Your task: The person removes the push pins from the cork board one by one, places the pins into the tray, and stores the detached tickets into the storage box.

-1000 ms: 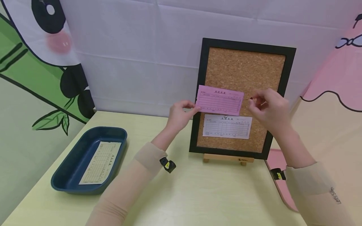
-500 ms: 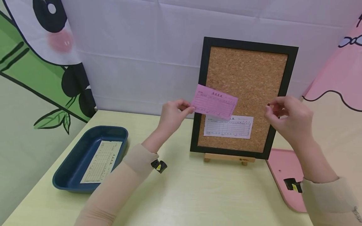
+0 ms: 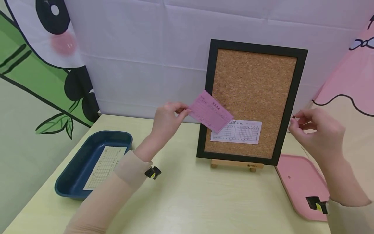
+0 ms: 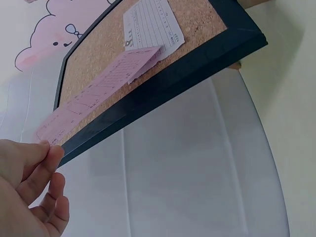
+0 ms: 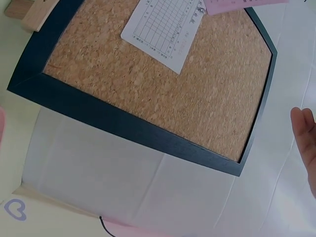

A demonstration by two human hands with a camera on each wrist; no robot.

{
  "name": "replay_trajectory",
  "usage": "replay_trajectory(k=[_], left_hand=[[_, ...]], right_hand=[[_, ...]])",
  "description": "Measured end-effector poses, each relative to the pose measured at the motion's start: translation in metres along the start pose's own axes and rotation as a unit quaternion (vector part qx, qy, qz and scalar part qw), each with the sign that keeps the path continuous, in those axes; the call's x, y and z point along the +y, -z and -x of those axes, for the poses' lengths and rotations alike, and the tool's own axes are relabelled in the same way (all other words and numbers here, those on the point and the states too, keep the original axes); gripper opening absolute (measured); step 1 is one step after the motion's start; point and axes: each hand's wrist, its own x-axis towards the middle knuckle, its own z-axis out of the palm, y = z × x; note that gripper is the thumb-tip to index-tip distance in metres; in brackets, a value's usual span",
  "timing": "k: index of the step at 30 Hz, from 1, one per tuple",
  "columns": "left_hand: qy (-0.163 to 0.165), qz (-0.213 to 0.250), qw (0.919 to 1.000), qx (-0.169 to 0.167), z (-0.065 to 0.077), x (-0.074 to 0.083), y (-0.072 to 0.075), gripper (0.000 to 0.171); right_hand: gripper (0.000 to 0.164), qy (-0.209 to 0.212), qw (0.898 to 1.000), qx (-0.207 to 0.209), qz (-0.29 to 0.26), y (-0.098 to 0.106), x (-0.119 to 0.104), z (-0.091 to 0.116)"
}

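My left hand [image 3: 169, 118] pinches the left corner of a pink printed receipt slip [image 3: 211, 110] between thumb and forefinger. The slip slants down to the right across the left frame of the corkboard [image 3: 257, 78]; its lower end overlaps a white receipt slip [image 3: 245, 133]. A shiny pushpin [image 3: 234, 121] sits at the white slip's top edge. Right of the board, my right hand [image 3: 319, 131] pinches a tiny dark pushpin [image 3: 293, 117], mostly hidden by the fingertips. In the right wrist view only some fingers [image 5: 306, 133] of that hand show, at the right edge.
A blue tray [image 3: 65, 177] with a pale printed slip [image 3: 105, 167] stands on the table at left. At right lies a pink tray [image 3: 304, 182] bearing a small dark speck. A small wooden stand [image 3: 236, 163] supports the board; a cloth backdrop [image 3: 140, 48] hangs behind.
My left hand has drawn left, and the pink slip has tilted clockwise, its right end dropping over the white slip. My right hand has moved right and down, away from the board, still pinching the pushpin.
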Motion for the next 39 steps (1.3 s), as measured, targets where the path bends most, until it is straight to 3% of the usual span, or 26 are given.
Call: replay_trajectory(k=[4,11,18,26,32,39], left_hand=[[-0.015,-0.018,0.9997,0.012,0.003,-0.002,0.007,0.018],[-0.005,0.000,0.9999,0.014,0.008,-0.002,0.020,0.017],[0.036,0.021,0.9990,-0.015,0.013,-0.002,0.036,0.016],[0.058,0.017,0.9975,-0.036,0.019,-0.004,0.060,0.016],[0.078,0.015,0.9955,-0.051,0.024,-0.012,0.077,0.019],[0.114,0.003,0.9912,-0.068,0.029,-0.017,0.095,0.024]], right_hand=[[0.039,0.000,1.000,-0.008,0.016,0.007,0.000,0.004],[0.042,-0.006,1.000,-0.011,0.024,0.015,0.000,0.011],[0.040,-0.021,0.999,-0.020,0.044,0.025,0.009,0.022],[0.033,-0.032,0.998,-0.027,0.052,0.035,0.021,0.034],[0.039,-0.049,0.995,-0.042,0.080,0.041,0.024,0.044],[0.034,-0.053,0.996,-0.030,0.067,0.045,0.027,0.055]])
